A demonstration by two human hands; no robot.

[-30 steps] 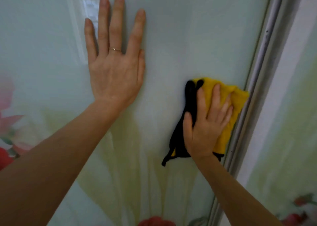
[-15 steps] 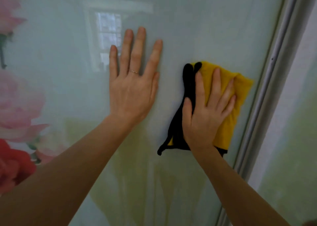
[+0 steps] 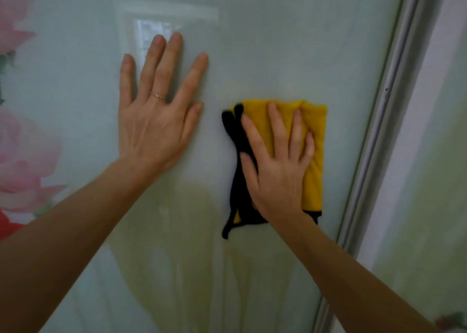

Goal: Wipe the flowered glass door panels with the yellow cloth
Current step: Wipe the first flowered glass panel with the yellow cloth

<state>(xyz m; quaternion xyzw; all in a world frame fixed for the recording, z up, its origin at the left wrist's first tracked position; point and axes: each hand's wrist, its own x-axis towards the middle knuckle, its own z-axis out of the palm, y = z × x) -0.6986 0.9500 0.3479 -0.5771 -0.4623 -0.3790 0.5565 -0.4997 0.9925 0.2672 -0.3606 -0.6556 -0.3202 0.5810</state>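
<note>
Left hand [image 3: 156,128]: flat on the panel [image 3: 278,42], fingers straight and spread, holding nothing; a ring [image 3: 158,96] on one finger.
Right hand [image 3: 275,171]: fingers straight, pressing the cloth [image 3: 316,155] against the glass, not curled round it.
Cloth: yellow with black edging, folded, near the panel's right edge, beside the frame [image 3: 379,130].
Flowers [image 3: 22,155]: pink and red, at the panel's left edge.

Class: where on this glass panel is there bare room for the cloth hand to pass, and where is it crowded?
Bare: the glass panel above the yellow cloth up to the metal frame, and below it between the forearms. Crowded: the narrow gap between left hand and right hand pressing the cloth.
</note>
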